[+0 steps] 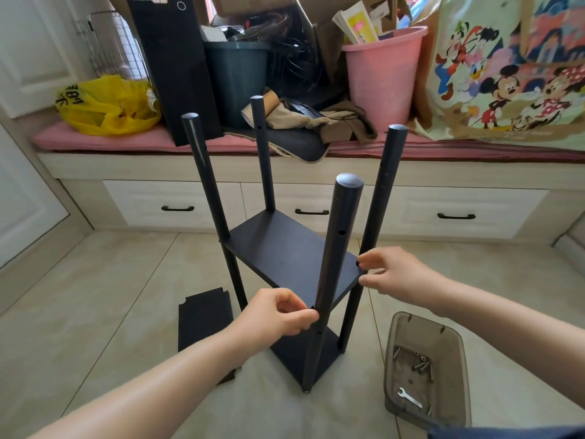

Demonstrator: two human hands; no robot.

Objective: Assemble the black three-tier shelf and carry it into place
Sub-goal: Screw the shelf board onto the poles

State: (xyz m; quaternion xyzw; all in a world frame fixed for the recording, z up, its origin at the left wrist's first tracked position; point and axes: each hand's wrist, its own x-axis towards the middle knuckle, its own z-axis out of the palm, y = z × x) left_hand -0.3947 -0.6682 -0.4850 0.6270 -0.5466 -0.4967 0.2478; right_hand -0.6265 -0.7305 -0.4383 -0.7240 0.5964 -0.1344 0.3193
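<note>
- Standing on the floor (110, 280), the shelf (304, 359) has four upright poles and two boards fitted.
- Left hand (281, 312) has curled fingers pinching a small dark piece (312, 307) against the near pole (335, 255), at the upper board's (278, 251) corner.
- Right hand (392, 274) pinches a second piece (358, 263) at the right pole (380, 198), on the same board.
- Loose board (204, 321) lies flat left of the shelf.
- Bin (459, 359) at right holds screws (421, 364) and a wrench (410, 398).

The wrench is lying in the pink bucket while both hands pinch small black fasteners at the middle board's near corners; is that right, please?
No: the head view shows the wrench lying in the translucent brown box on the floor. The left hand and right hand do pinch small black fasteners at the middle board's near corners.
</note>
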